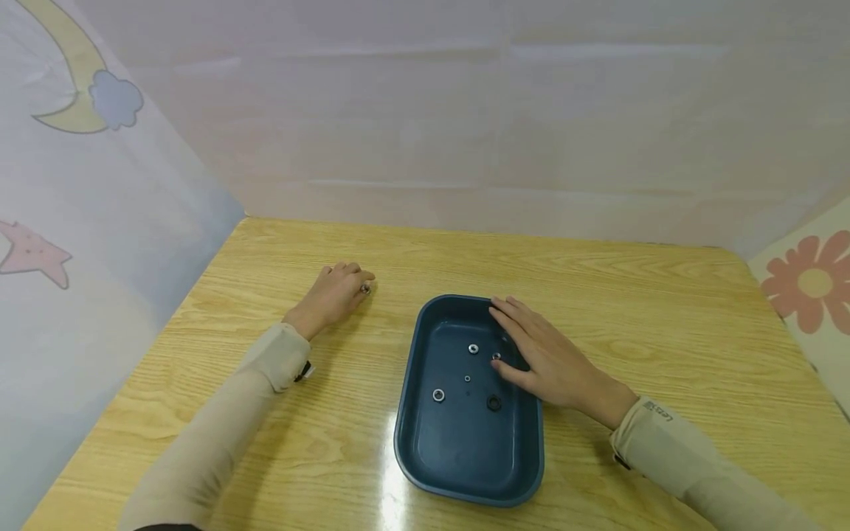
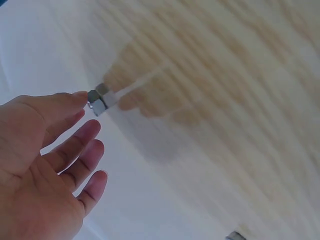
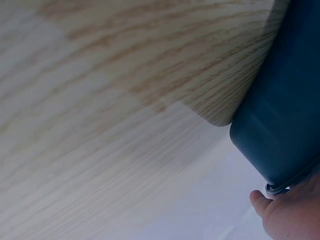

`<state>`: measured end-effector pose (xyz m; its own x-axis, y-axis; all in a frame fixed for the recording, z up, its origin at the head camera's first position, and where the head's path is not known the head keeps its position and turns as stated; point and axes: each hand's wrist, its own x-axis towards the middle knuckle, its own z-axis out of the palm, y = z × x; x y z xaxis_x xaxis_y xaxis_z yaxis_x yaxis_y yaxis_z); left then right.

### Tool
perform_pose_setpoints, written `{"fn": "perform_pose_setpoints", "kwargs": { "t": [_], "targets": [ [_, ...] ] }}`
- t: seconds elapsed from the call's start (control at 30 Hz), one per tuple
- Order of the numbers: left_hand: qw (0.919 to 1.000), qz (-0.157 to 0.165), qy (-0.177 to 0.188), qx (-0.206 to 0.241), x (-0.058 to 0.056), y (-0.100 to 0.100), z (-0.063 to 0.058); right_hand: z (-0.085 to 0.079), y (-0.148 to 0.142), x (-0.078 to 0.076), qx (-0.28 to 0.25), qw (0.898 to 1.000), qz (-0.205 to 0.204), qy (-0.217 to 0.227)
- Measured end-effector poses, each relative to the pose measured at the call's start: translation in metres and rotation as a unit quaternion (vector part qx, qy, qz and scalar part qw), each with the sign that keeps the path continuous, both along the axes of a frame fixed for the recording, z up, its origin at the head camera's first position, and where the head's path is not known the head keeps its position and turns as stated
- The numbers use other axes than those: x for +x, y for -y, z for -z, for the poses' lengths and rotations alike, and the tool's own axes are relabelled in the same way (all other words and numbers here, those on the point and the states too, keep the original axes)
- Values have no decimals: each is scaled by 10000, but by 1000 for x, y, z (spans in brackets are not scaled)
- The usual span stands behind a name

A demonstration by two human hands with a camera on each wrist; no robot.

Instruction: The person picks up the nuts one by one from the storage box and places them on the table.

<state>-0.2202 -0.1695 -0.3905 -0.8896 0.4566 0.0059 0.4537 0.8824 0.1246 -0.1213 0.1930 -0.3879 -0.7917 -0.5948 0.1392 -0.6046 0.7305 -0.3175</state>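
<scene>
My left hand (image 1: 335,293) is on the left of the table, pinching a small silver hex nut (image 1: 365,289) at its fingertips. In the left wrist view the thumb is against the nut (image 2: 95,103), and the other fingers are spread loosely below. Whether the nut touches the table is hard to tell. My right hand (image 1: 547,358) rests over the right rim of a dark blue tray (image 1: 458,457), fingers extended and thumb inside. Near the thumb tip lies a small nut (image 1: 496,356). The right wrist view shows only part of the hand (image 3: 292,212) beside the tray's outer wall (image 3: 280,120).
Inside the tray lie silver nuts (image 1: 474,349), a tiny one (image 1: 468,378), a ring-like one (image 1: 438,396) and a black nut (image 1: 494,403). Another metal piece (image 2: 235,235) lies at the left wrist view's lower edge. A pale cloth wall (image 1: 465,133) stands behind the wooden table (image 1: 637,310).
</scene>
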Motion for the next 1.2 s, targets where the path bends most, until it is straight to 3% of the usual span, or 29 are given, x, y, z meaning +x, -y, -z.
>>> {"fn": "perform_pose_setpoints", "kwargs": {
  "t": [0.2, 0.43, 0.8, 1.2],
  "targets": [
    [9997, 122, -223, 10, 6, -6, -8, 0, -1, 1, 5, 10000, 38, 29],
    [9970, 494, -595, 61, 18, -23, -24, 1, -1, 0, 18, 10000, 51, 22],
    [9851, 1150, -1252, 280, 41, -45, -43, 2, -1, 1, -15, 10000, 40, 29],
    [9733, 1610, -1622, 228, 59, -62, -50, 2, 0, 0, 48, 10000, 54, 14]
  ]
}}
